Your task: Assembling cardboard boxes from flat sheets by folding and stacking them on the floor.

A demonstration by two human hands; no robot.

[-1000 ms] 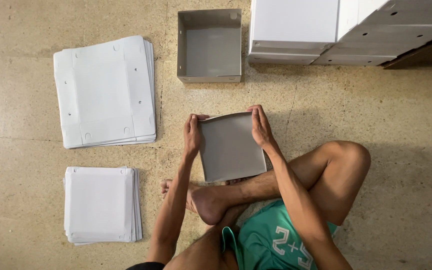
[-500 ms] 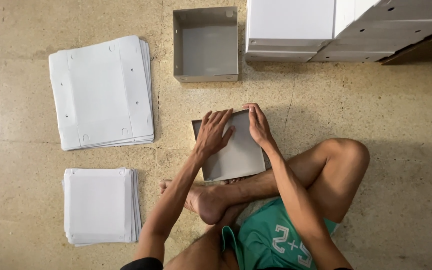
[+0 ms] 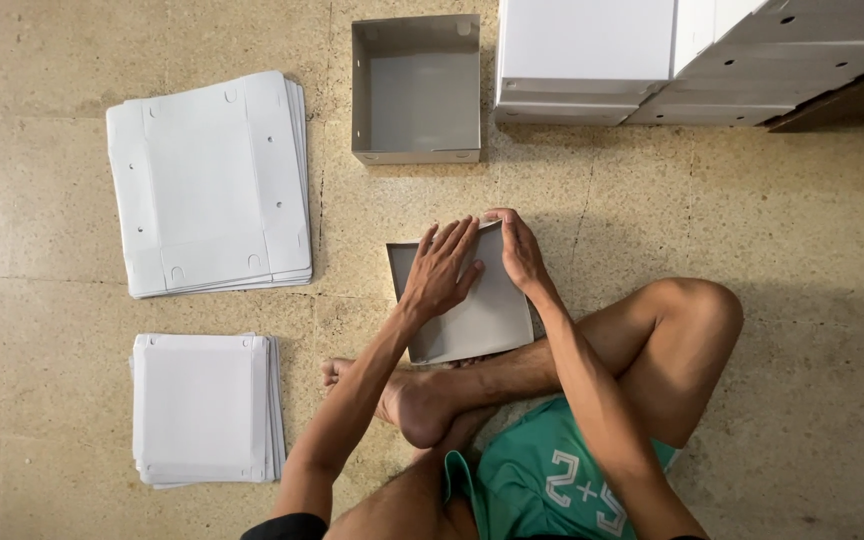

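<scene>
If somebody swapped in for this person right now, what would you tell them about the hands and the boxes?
Left hand: flat, palm down, on the grey box piece on the floor in front of the crossed legs.
Right hand: gripping that piece's far right edge.
One folded open box stands further ahead on the floor.
Large flat sheets are stacked to the left; a smaller stack of flat sheets lies nearer on the left.
White stacked boxes sit at top right.
Done: one box looks folded. Left: the piece under the hands is unfinished, and both stacks remain.
</scene>
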